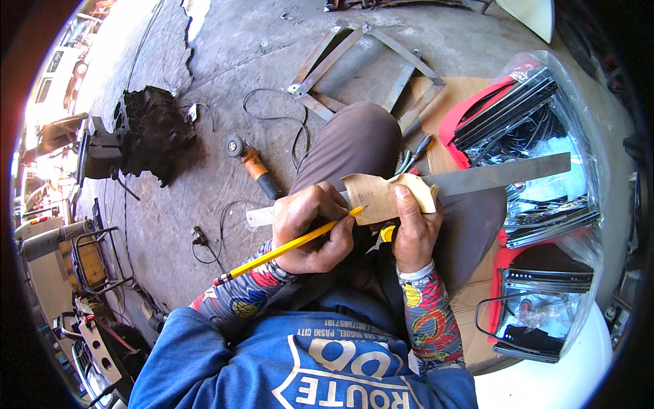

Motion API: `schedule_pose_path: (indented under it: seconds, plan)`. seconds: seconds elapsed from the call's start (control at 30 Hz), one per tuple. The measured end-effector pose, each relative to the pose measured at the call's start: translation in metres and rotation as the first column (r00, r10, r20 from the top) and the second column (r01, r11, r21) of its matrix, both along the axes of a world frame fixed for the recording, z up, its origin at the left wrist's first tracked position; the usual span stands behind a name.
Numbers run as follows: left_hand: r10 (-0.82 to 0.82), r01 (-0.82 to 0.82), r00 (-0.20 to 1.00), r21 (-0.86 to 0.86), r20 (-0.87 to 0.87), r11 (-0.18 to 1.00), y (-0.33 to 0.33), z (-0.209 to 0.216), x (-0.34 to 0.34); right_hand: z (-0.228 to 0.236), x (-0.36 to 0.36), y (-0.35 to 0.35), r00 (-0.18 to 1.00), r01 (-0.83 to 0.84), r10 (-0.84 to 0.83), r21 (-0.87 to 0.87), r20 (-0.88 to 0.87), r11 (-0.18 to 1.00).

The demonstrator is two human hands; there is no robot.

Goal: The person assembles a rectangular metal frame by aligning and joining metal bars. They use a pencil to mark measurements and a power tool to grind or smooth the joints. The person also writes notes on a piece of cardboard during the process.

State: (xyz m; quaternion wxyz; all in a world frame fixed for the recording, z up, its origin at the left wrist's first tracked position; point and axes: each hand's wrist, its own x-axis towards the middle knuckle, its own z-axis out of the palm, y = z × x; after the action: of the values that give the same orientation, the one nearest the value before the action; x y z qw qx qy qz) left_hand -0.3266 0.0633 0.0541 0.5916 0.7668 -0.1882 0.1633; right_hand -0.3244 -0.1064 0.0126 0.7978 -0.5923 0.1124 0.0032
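My left hand (315, 228) is closed around a yellow pencil (276, 252), its tip touching a torn piece of tan paper (371, 198) that bears a few dark handwritten marks. With the thumb on top, my right hand (414, 235) pinches the paper's right side, where the edge curls up. A long flat metal strip (504, 174), like a steel ruler, runs beneath the paper and sticks out on both sides. Just left of my right hand is a small yellow and black object (388, 234), mostly hidden.
An orange angle grinder (255, 167) and its cord lie on the concrete floor. Beyond my knee is a metal frame (402, 54). A dark engine-like casting (153, 133) stands at left. Plastic-wrapped black parts (524, 129) and cardboard (443, 102) are at right, near a screwdriver (424, 144).
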Motion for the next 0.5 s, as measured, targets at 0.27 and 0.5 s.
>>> schedule_pose_path:
  seconds: [0.27, 0.5]
  plan:
    - [-0.026, 0.014, 0.998, -0.188, -0.059, 0.982, -0.006, -0.019, 0.014, -0.002, 0.000, 0.000, 0.996, 0.030, -0.023, -0.087, 0.083, 0.996]
    - [0.011, -0.014, 0.998, -0.046, -0.064, 0.999, -0.003, -0.019, 0.010, -0.003, -0.001, 0.003, 0.989, 0.074, -0.058, -0.118, 0.133, 0.990]
